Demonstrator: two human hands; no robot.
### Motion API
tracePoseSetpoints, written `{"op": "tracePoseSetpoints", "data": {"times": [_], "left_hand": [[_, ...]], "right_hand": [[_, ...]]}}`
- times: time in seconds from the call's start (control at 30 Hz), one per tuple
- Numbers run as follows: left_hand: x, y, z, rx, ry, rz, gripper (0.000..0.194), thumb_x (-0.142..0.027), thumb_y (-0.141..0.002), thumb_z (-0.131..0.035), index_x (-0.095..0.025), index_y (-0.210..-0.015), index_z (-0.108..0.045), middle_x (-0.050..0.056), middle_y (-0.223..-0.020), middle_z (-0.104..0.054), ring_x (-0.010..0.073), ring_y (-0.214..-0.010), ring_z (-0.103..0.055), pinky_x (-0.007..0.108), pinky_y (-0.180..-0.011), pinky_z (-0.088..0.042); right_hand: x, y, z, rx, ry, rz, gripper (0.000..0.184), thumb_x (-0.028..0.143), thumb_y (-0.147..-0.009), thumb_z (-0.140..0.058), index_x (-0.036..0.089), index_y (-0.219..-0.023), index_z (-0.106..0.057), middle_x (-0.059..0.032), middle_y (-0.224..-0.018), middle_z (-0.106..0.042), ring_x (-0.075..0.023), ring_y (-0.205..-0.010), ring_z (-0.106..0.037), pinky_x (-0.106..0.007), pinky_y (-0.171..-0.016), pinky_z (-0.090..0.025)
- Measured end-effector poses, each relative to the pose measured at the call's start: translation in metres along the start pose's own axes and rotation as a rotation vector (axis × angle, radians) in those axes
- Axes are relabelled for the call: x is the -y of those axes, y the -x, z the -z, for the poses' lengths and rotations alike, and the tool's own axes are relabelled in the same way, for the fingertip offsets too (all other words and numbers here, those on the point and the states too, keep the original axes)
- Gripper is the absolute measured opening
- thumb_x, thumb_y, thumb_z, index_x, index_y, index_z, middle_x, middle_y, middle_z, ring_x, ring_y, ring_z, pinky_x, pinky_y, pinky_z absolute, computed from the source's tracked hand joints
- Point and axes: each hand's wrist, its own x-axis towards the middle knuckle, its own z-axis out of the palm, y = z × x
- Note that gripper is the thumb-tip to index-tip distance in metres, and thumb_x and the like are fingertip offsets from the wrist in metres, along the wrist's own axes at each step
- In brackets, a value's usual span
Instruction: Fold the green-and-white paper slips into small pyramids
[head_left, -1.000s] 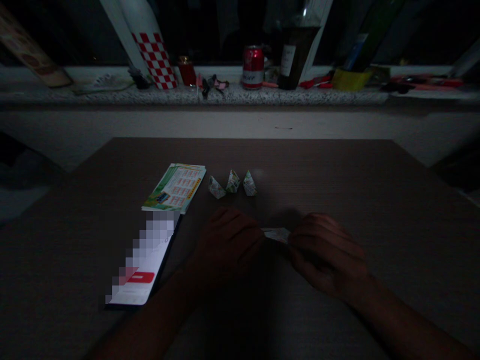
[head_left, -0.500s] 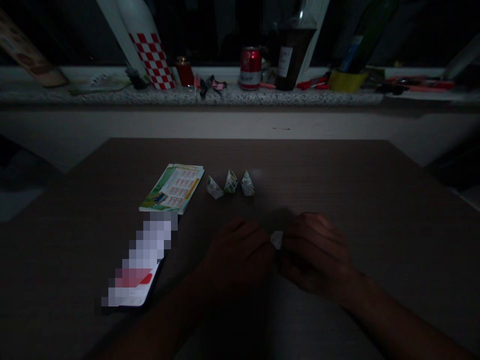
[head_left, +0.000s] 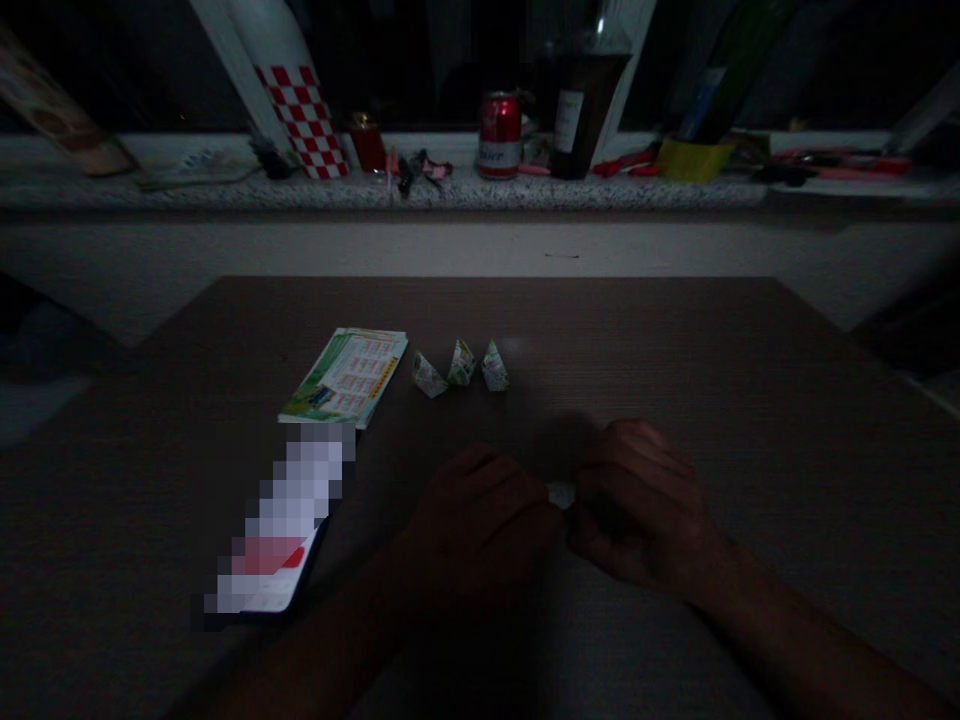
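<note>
Between my two hands shows a small pale piece of folded paper [head_left: 560, 494], most of it hidden by fingers. My left hand [head_left: 487, 515] pinches its left end, and my right hand [head_left: 641, 500] grips the other end with curled fingers. Beyond my hands, three small pointed folded-paper pieces [head_left: 495, 367] stand in a row on the table [head_left: 675, 350]. A stack of printed calendar sheets [head_left: 349, 375] lies to their left. Nearer to me, a phone [head_left: 300, 520] with a lit, partly blurred screen rests beside my left forearm.
Along the speckled stone windowsill [head_left: 450, 196] behind the table stand a red-and-white checkered bottle [head_left: 304, 120], a red can [head_left: 499, 135], a dark labelled bottle [head_left: 585, 115] and a green bottle in a yellow holder [head_left: 694, 160]. The room is dim.
My hands have drawn closer together, and less of the folded paper shows between them than a second ago. The row of folded pieces, the sheets and the phone stay in place.
</note>
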Motion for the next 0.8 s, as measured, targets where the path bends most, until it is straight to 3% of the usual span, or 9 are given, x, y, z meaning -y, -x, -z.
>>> {"op": "tracePoseSetpoints", "data": {"times": [0.23, 0.47, 0.57, 0.63, 0.8], "left_hand": [[0.003, 0.002, 0.003, -0.061, -0.002, -0.025, 0.009, -0.009, -0.080, -0.063, -0.014, -0.087, -0.063, 0.003, -0.080, -0.069, 0.0148, -0.071, -0.057, 0.032, -0.070, -0.043], [0.004, 0.001, 0.014, -0.114, -0.024, 0.065, 0.001, -0.016, -0.084, -0.062, -0.016, -0.084, -0.063, 0.002, -0.078, -0.069, 0.0134, -0.069, -0.060, 0.031, -0.071, -0.046], [0.004, -0.001, 0.013, -0.096, -0.016, 0.078, 0.003, -0.015, -0.085, -0.061, -0.017, -0.082, -0.063, 0.001, -0.078, -0.069, 0.0128, -0.069, -0.060, 0.030, -0.070, -0.046], [0.005, -0.003, 0.010, -0.064, -0.001, 0.082, 0.004, -0.016, -0.085, -0.061, -0.017, -0.081, -0.063, 0.001, -0.077, -0.069, 0.0129, -0.069, -0.060, 0.030, -0.070, -0.046], [0.009, -0.004, 0.003, -0.078, 0.039, 0.112, 0.002, -0.015, -0.085, -0.060, -0.016, -0.087, -0.062, 0.002, -0.080, -0.070, 0.0143, -0.073, -0.061, 0.030, -0.072, -0.047]], "right_hand": [[-0.008, -0.003, 0.006, 0.019, 0.012, -0.054, 0.015, 0.010, -0.066, -0.063, 0.017, -0.073, -0.053, -0.0047, -0.066, -0.059, -0.0192, -0.064, -0.054, -0.036, -0.062, -0.041], [-0.022, 0.000, 0.015, -0.030, -0.014, -0.201, 0.014, 0.007, -0.068, -0.062, 0.018, -0.069, -0.053, -0.0044, -0.067, -0.058, -0.0197, -0.065, -0.056, -0.037, -0.064, -0.043], [-0.018, 0.000, 0.016, -0.046, -0.096, -0.162, 0.014, 0.009, -0.069, -0.063, 0.016, -0.080, -0.058, -0.0075, -0.075, -0.062, -0.0217, -0.071, -0.058, -0.039, -0.066, -0.045], [-0.012, 0.000, 0.012, -0.015, -0.141, -0.111, 0.025, 0.011, -0.069, -0.067, 0.014, -0.093, -0.060, -0.0103, -0.083, -0.064, -0.0237, -0.077, -0.059, -0.041, -0.069, -0.046], [-0.004, 0.001, 0.001, 0.004, -0.236, -0.065, 0.023, 0.004, -0.074, -0.066, 0.016, -0.093, -0.063, -0.0064, -0.079, -0.066, -0.0195, -0.072, -0.059, -0.038, -0.068, -0.047]]}}
